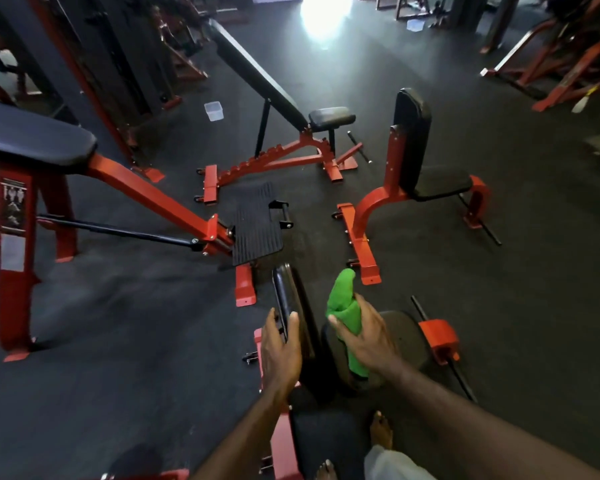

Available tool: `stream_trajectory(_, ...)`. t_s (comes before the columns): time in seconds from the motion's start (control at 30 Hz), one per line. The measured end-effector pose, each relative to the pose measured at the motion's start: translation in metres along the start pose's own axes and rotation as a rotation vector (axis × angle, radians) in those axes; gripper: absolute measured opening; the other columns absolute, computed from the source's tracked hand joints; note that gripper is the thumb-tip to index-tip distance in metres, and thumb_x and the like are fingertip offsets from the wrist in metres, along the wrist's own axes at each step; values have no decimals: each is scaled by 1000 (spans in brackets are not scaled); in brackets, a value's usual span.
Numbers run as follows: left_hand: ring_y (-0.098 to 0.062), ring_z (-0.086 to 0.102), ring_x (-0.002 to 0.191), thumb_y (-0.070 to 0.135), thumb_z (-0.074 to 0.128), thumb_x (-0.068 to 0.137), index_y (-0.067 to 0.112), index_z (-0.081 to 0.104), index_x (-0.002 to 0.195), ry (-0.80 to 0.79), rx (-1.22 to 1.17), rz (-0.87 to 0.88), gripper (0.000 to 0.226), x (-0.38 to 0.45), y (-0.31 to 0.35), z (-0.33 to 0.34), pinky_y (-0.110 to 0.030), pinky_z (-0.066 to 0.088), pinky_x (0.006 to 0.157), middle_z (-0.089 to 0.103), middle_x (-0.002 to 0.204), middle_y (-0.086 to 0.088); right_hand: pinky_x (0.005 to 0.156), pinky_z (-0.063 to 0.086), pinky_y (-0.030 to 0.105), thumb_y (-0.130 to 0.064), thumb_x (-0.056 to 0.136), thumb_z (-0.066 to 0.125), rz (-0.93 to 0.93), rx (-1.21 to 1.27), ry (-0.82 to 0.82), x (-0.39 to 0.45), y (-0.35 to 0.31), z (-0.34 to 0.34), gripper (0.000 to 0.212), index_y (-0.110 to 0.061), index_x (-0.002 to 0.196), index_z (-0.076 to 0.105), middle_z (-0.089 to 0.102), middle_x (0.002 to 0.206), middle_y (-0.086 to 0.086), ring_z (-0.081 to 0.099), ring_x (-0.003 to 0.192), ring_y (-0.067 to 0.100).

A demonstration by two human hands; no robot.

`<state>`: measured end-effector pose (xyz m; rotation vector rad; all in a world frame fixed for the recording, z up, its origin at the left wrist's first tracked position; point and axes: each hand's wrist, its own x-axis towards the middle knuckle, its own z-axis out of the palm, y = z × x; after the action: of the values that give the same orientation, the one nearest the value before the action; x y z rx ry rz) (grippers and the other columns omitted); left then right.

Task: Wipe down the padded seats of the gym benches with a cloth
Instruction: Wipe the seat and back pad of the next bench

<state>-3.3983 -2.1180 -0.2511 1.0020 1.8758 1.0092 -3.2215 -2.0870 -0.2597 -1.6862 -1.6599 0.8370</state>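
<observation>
Right now, right grip: the right hand has fingers and thumb curled round a green cloth, one end poking up past the fingers, the other hanging below the palm.
Left grip: the left hand clasps the top edge of the upright back pad, thumb on one face, fingers over the other.
Cloth position: held in the air just in front of the back pad and above the near seat pad; whether it touches either I cannot tell.
Step in hand: probably steadying the near bench and bringing the cloth to its padding.
Next move: likely calls for pressing the cloth flat onto the seat pad and sweeping across it, the left hand bracing.
Other benches: an incline bench and an upright seat bench stand well apart on the floor.
Hard to see: the near bench's frame is mostly hidden by the arms; far corners are dark, and glare washes out the top.
</observation>
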Motion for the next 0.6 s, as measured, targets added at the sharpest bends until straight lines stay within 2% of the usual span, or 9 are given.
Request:
stream_trajectory(0.07,-21,49,138,43,45,107,17,51,149,30,-134,-66,49,4,0,0,-27,33,112,54,150,-4,101,46,31,-65,88,66,-38,79,-76,-1,-28,12,71,-22,141,50,58,121,-5,58,115,12)
stream_trajectory(0.1,-22,53,134,44,44,107,17,58,143,53,-202,-101,47,7,-3,1,-30,36,114,58,146,-6,106,44,31,-65,88,66,-63,87,-159,-3,-40,20,75,-23,148,47,54,128,-5,55,120,10)
stream_trajectory(0.17,-25,62,121,60,38,103,16,68,130,90,-299,-173,59,16,-12,2,-41,45,109,67,132,-10,118,37,36,-70,88,58,-115,-15,-284,-3,-54,41,81,-31,156,38,39,152,-3,43,138,13)
stream_trajectory(0.27,-28,69,108,83,36,85,20,73,117,108,-313,-250,80,28,-27,-2,-52,52,101,74,116,-9,124,30,42,-75,81,46,-131,-133,-280,11,-57,60,92,-36,162,23,15,169,-1,29,152,24)
stream_trajectory(0.37,-30,71,106,75,48,79,30,77,99,67,-322,-235,57,33,-36,0,-58,53,100,76,108,-7,124,29,37,-65,89,58,13,-19,-281,31,-58,64,91,-31,164,20,21,169,4,30,152,23)
stream_trajectory(0.43,-26,69,111,67,56,84,32,75,112,37,-253,-177,48,27,-22,-6,-53,52,103,74,117,-5,123,30,35,-60,92,62,118,103,-239,39,-60,68,88,-26,163,23,30,167,5,34,151,23)
stream_trajectory(0.5,-16,62,119,42,63,98,24,63,137,2,-123,-56,43,21,-6,-11,-36,48,105,65,135,-3,120,33,33,-61,91,62,188,221,-198,40,-55,71,83,-26,160,32,43,161,3,42,147,21)
stream_trajectory(0.53,-14,58,124,29,66,99,19,56,144,13,-53,6,47,21,1,-12,-32,46,105,60,141,-3,118,36,32,-62,92,62,218,263,-188,37,-51,69,78,-28,157,38,49,157,2,46,144,20)
stream_trajectory(0.6,-16,50,134,21,71,96,15,51,149,26,83,127,57,25,8,-8,-35,41,113,52,148,-4,112,41,32,-67,94,58,341,308,-238,33,-39,64,66,-30,148,51,59,146,3,53,137,24)
